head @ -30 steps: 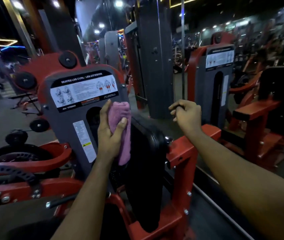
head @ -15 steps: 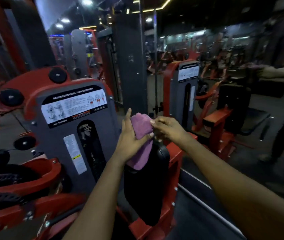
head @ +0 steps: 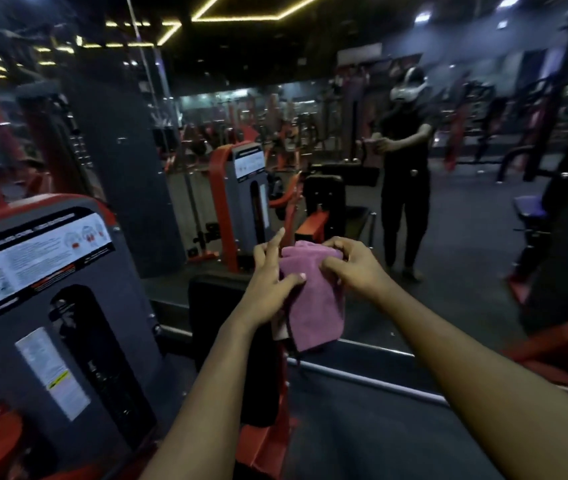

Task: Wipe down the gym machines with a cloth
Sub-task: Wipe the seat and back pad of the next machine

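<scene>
Both hands are holding the pink cloth (head: 313, 306) just above and to the right of the black pad (head: 215, 306), an upright cushion standing in the middle of the view. The left hand (head: 268, 282) is gripping the cloth's left side: its thumb is pressing across the front of the fabric, its index finger is pointing up clear of it, and the other fingers are lying behind the cloth, mostly hidden. The right hand (head: 348, 268) is pinching the cloth's top right edge with curled fingers. The cloth is hanging folded from the two hands, its lower end drooping past the pad's upper right corner; whether it is touching the pad I cannot tell.

To the left of the pad, the grey weight-stack cover (head: 130, 306) is standing upright, carrying a white instruction placard (head: 33, 265) near its top and a narrow warning label (head: 52, 372) lower down. Below the pad, a red frame (head: 261, 445) is showing. Beyond the pad, a second red and grey machine (head: 241, 188) is standing with a placard of its own. Farther beyond the pad and to its right, a person in dark clothes (head: 403, 174) is standing with both arms held forward; that part is blurring too much to tell more
</scene>
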